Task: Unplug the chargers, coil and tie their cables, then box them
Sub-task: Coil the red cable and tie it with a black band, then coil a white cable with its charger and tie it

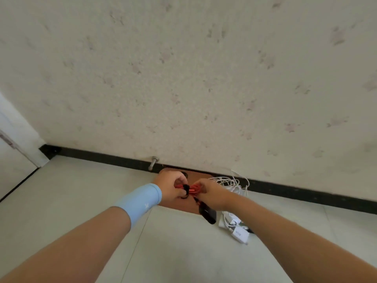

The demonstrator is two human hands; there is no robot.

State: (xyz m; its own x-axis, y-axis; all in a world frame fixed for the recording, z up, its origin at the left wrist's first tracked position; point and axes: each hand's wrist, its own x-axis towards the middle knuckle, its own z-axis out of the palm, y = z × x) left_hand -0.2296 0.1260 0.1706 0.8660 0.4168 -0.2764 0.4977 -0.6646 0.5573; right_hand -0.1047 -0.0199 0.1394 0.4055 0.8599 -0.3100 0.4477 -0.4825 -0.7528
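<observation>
Both hands meet low over the floor [183,252], close to the wall [183,78] and its black skirting board [306,196]. The left hand [170,187], a pale blue sleeve [140,201] on its wrist, grips one end of the coiled red cable [192,189]; the right hand [208,193] pinches the other end. The bundle's long axis runs straight from hand to hand, roughly level, with a black tie [186,188] wrapped round its middle, between the two. Below the right hand a black charger [208,214] dangles, long side slanting down and away from it. Under both hands lies brown cardboard [179,204]. Just beyond the right hand sits a tangle of white cables [230,182], and nearer the person on that side a white charger [240,234] marked 90W. Beyond the left hand, a metal door stop [153,162] juts from the skirting.
</observation>
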